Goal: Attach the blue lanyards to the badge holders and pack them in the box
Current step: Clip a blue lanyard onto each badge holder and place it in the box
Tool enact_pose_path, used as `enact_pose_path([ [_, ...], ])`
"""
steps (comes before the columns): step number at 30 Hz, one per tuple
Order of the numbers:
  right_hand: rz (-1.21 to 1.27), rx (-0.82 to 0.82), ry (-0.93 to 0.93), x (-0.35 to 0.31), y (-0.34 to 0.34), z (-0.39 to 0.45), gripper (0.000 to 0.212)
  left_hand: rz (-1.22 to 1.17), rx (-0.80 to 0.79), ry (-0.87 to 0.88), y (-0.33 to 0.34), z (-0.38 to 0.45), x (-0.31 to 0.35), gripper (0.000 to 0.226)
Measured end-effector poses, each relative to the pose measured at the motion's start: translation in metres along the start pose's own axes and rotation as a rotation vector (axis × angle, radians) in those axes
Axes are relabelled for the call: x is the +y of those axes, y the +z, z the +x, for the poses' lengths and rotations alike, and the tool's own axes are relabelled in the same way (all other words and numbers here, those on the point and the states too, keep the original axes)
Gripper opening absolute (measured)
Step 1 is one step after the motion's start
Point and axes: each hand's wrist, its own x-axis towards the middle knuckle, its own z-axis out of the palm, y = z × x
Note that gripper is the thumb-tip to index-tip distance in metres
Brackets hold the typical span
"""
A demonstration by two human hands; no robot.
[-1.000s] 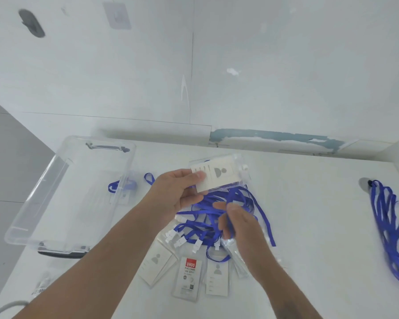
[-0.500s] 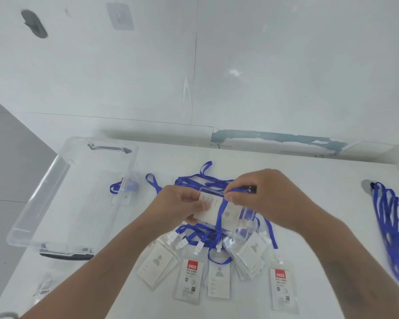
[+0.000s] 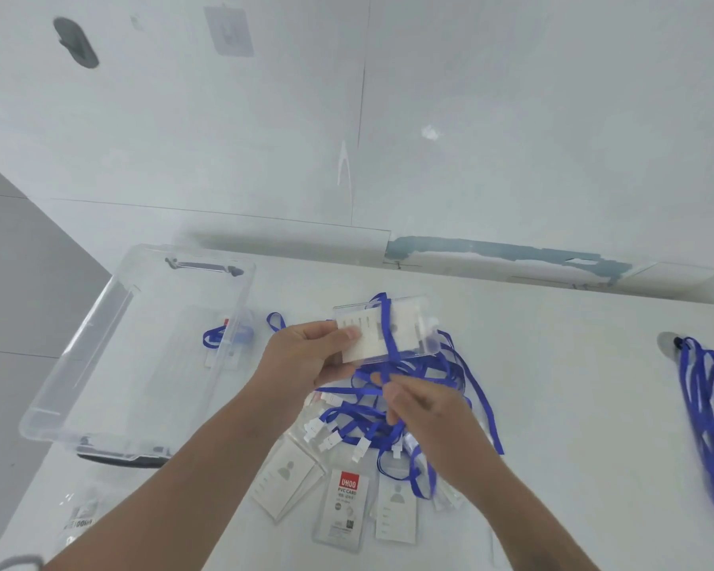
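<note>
My left hand [image 3: 306, 356] pinches the stiff, slick holder [image 3: 384, 333] by its left edge; my right hand [image 3: 421, 410] grips the limp lanyard [image 3: 388, 344] below it

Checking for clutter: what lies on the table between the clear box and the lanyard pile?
In the head view, only a stray blue lanyard loop lies between the clear box and the lanyard pile.
</note>
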Motion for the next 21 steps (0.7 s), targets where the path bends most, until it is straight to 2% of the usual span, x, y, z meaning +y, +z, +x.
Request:
enact_pose_path([
  [2, -0.230, -0.033, -0.077, -0.007, 0.002, -0.010, 0.028, 0.141, 0.098, 0.066, -0.001, 0.000, -0.001, 0.007],
  [4, -0.509, -0.077, -0.104, -0.020, -0.004, -0.017, 0.023, 0.280, 0.158, 0.137, -0.001, 0.000, -0.003, 0.015],
  [6, -0.761, -0.094, -0.159, -0.040, -0.012, -0.020, 0.028, 0.368, 0.170, 0.202, -0.001, -0.003, -0.006, 0.021],
  [8, -0.842, -0.055, -0.237, -0.058, -0.024, -0.019, 0.031, 0.462, 0.131, 0.242, -0.002, -0.005, -0.007, 0.024],
  [10, -0.769, -0.014, -0.242, -0.069, -0.039, -0.013, 0.024, 0.522, 0.037, 0.225, -0.004, -0.008, -0.006, 0.023],
  [12, -0.573, 0.008, -0.207, -0.070, -0.056, -0.003, 0.014, 0.537, -0.078, 0.159, -0.007, -0.011, -0.005, 0.014],
  [15, -0.360, 0.036, -0.158, -0.062, -0.074, 0.018, 0.009, 0.474, -0.216, 0.057, -0.013, -0.013, -0.001, 0.006],
  [18, -0.074, 0.061, -0.054, -0.044, -0.069, 0.031, 0.016, 0.299, -0.292, 0.037, -0.017, -0.015, 0.004, 0.011],
  [21, 0.023, 0.065, 0.046, -0.019, -0.045, 0.030, 0.036, 0.067, -0.223, 0.015, -0.013, -0.013, 0.006, 0.016],
])
